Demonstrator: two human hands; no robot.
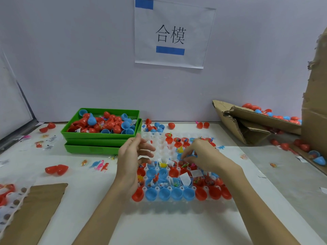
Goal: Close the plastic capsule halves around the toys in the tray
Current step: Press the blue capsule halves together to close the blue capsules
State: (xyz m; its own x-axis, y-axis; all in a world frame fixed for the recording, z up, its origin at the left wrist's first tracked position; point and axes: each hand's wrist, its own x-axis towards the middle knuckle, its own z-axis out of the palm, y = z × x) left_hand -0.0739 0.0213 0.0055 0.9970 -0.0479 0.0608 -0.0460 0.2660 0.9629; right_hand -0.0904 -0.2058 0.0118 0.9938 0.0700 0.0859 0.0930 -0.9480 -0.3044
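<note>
Your right hand (200,154) hovers over the middle of the clear tray (180,200), fingers curled down onto a red capsule half (183,163) that holds small toys; whether it truly grips it you cannot tell. Your left hand (131,156) is above the tray's left edge, fingers loosely spread and holding nothing. The tray's near rows hold open red and blue halves (163,193), many with toys and paper slips. Behind your left hand, stacked green bins (99,137) carry loose capsule halves. Small toy dinosaurs (100,165) lie on the table to the left, torn cardboard boxes (247,121) to the right.
</note>
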